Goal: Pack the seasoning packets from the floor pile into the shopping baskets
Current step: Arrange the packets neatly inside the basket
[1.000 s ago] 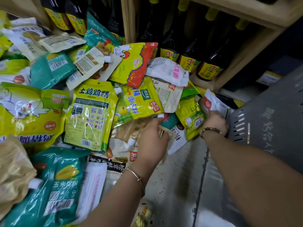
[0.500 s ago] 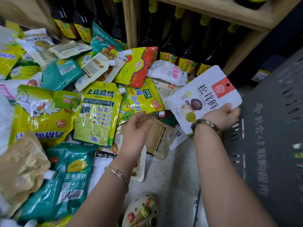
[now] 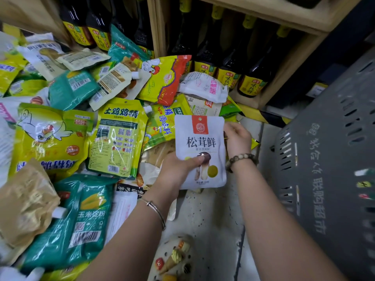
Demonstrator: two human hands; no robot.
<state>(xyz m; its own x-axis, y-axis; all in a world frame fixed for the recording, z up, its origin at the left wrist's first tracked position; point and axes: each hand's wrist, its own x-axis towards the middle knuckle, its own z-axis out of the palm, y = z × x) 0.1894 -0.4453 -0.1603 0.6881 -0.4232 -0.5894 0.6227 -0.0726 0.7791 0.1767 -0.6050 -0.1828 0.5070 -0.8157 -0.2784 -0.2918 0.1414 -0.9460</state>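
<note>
2 hands grasp the white packet (image 3: 200,142): left hand (image 3: 176,171) low, right hand (image 3: 238,138) edgewise; loosened together, it could drop short of the basket (image 3: 324,159).

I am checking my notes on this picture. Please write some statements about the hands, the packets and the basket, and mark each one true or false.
1. Both the left hand and the right hand hold the white mushroom packet. True.
2. The white mushroom packet lies inside the grey basket. False: it is held above the floor, to the left of the basket.
3. Dark bottles with yellow labels stand in the wooden shelf. True.
4. The right hand grips the green corn starch packet. False: that packet lies in the floor pile, and no hand touches it.
5. Each wrist wears a bracelet. True.
</note>
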